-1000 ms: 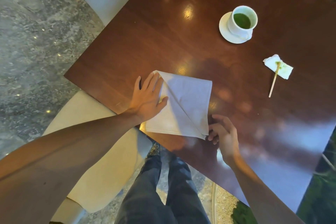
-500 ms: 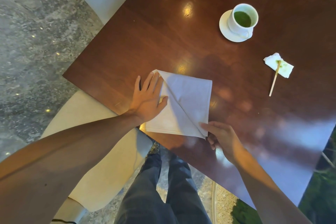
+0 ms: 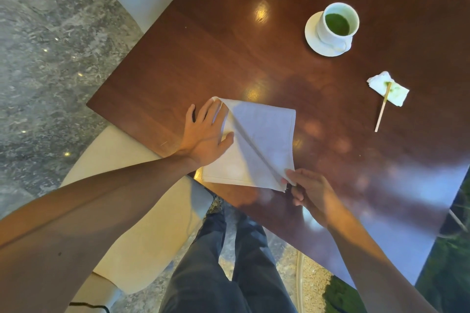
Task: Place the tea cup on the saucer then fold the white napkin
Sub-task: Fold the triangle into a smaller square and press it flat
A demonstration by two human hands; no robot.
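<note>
One white napkin [image 3: 256, 145] lies at the near edge of a dark wooden table [image 3: 229, 53], creased along a diagonal fold; the left hand [image 3: 204, 136] presses flat, fingers spread, on the napkin's left side, gripping nothing; the right hand [image 3: 309, 192] pinches the napkin's near right corner between thumb and fingertips, the other fingers curled. Beyond the napkin and to its right, one tea cup [image 3: 337, 24] holding green liquid stands on one saucer [image 3: 315, 40]. Right of the napkin, well apart, one wooden stick [image 3: 381, 112] rests with its tip on one crumpled, green-stained tissue [image 3: 389, 87]. Two legs in dark trousers [image 3: 229, 274] show below the table's edge.
</note>
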